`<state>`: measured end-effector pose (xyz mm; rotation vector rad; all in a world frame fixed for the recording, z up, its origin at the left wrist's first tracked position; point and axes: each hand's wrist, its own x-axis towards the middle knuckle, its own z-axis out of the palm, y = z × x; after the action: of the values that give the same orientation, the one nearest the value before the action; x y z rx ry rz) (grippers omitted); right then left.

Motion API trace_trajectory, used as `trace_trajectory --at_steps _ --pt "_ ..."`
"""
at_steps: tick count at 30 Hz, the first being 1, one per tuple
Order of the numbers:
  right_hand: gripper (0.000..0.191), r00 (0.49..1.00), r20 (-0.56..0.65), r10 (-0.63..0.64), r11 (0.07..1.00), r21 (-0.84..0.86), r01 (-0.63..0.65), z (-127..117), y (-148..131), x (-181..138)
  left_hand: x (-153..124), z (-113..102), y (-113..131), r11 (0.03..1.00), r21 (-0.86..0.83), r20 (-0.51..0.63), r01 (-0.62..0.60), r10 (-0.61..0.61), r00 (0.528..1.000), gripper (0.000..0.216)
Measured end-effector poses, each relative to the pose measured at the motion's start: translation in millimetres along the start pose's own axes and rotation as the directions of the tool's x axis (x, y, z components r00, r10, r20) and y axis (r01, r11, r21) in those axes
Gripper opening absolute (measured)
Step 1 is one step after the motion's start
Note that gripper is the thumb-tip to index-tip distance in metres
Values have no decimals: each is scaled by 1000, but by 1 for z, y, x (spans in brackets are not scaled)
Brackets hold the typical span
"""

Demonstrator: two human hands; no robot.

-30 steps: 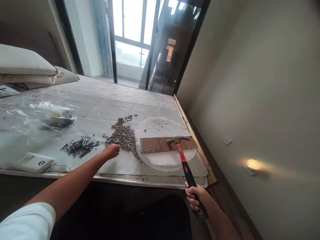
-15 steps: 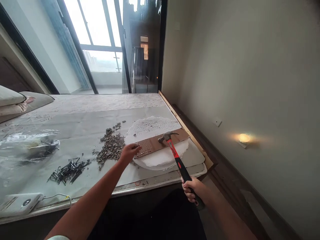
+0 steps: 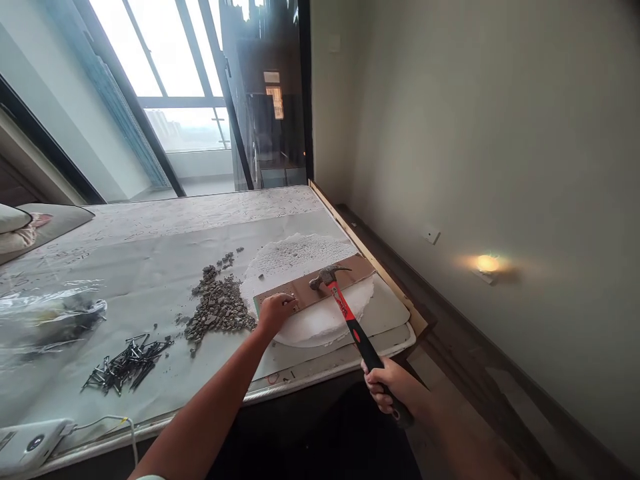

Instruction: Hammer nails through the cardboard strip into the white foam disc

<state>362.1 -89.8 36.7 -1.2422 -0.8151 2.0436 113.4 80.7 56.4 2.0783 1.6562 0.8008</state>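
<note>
My right hand (image 3: 387, 387) is wrapped around the black lower handle of a claw hammer (image 3: 345, 307) with a red upper shaft. The hammer's metal head hovers over or rests on a brown strip of board (image 3: 357, 267); I cannot tell which. My left hand (image 3: 275, 315) is at the left part of that board, fingers pinched together. Whatever is between the fingertips is too small to make out. The hand covers most of the dotted left part of the board. Beneath the board lies a rough-edged white round slab (image 3: 320, 323).
A heap of grey gravel (image 3: 217, 303) lies left of the board. Nearer and further left are a pile of dark nails (image 3: 125, 363), a clear plastic bag (image 3: 50, 313) and a white device with a cable (image 3: 35, 443). A wooden edge strip (image 3: 380, 263) borders the right side.
My left hand has moved right along the board, from its left end onto the dotted part. The hammer stays over the board in my right hand. The whole view has shifted slightly.
</note>
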Motion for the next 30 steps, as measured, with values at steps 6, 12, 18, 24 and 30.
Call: trace_trajectory --at_steps 6,12,18,24,30 --pt "19 1000 -5 1 1000 6 -1 -4 1 0 1 1 0 999 54 34 1 -3 999 21" --pt "20 999 -32 17 1000 -25 -18 -3 -4 -3 -1 5 -3 994 105 23 -18 15 1000 23" --pt "21 999 -46 26 999 -37 -28 -1 -8 -8 -6 8 -4 989 143 33 -41 37 999 24" --pt "20 994 -107 29 989 -144 -45 7 -13 -11 -8 13 -9 984 171 50 -56 48 998 24" --pt "14 974 -180 -135 909 -413 50 24 -37 -40 -9 12 -8 992 129 37 -17 12 999 22"
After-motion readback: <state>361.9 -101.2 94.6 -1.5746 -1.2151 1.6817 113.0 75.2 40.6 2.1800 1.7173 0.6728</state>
